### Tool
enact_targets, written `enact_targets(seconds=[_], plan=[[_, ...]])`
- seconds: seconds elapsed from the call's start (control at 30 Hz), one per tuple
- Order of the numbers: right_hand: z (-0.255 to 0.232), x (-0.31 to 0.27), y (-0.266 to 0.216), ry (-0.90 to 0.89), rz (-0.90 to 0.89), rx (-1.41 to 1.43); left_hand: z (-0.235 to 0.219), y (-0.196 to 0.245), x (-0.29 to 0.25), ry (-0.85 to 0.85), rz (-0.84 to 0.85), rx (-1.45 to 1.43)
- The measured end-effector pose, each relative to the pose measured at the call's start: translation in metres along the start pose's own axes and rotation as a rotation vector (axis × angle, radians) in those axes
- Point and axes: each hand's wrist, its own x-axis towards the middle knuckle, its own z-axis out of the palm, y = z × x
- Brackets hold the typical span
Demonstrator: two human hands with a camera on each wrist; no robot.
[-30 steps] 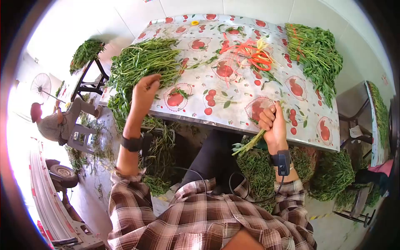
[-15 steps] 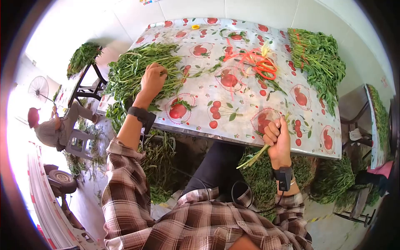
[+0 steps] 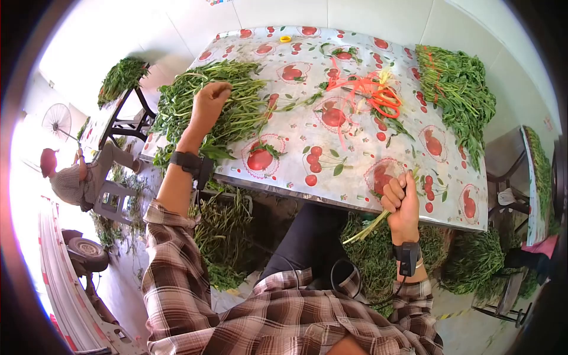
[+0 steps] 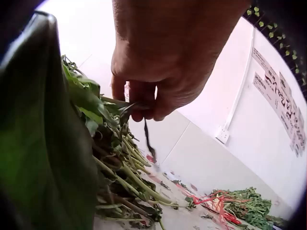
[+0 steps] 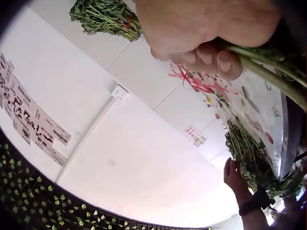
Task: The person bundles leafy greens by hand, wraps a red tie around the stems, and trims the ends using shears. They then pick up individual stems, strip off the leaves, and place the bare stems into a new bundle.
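Observation:
Thumb and fingertips of my left hand (image 3: 207,107) pinch a thin leafy stem (image 4: 139,106) at the edge of a loose heap of leafy greens (image 3: 239,97) on the table's left. A dark, limp leaf (image 4: 149,139) dangles below those fingertips in the left wrist view. Over the table's front edge, my right hand (image 3: 404,207) grips a few green stems (image 3: 368,229) in curled fingers. Their cut ends point down and left past the edge, and a small tip shows above the thumb.
Orange-handled scissors (image 3: 387,105) lie among red ribbons (image 3: 353,87) on the patterned tablecloth (image 3: 284,148). A tied bundle of greens (image 3: 458,94) rests at the right. A yellow ring (image 3: 285,39) sits at the back. Heaps of greens (image 3: 378,260) lie under the table. Another person (image 3: 74,180) sits far left.
My left hand came down onto the heap, then rose a little and shifted left with a stem between its fingertips. The right hand keeps its grip on the stems, slightly farther right.

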Motion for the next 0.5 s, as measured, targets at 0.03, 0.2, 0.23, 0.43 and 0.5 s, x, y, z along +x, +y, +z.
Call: enact_targets(seconds=[0.03, 0.2, 0.23, 0.43, 0.5], plan=[[0.0, 0.0, 0.0, 0.003, 0.009, 0.001, 0.003, -0.001, 0.001, -0.001, 0.002, -0.001], [0.001, -0.001, 0.0, -0.011, 0.002, -0.009, 0.02, -0.004, 0.004, -0.092, 0.016, 0.153], [0.0, -0.001, 0.0, -0.01, 0.007, -0.005, 0.024, 0.0, 0.005, -0.112, -0.002, 0.172], [-0.002, 0.0, 0.0, -0.044, 0.011, 0.001, 0.047, -0.01, 0.006, -0.142, 0.079, 0.374], [-0.003, 0.0, 0.0, -0.04, 0.018, 0.008, 0.049, -0.007, 0.005, -0.147, 0.091, 0.448]])
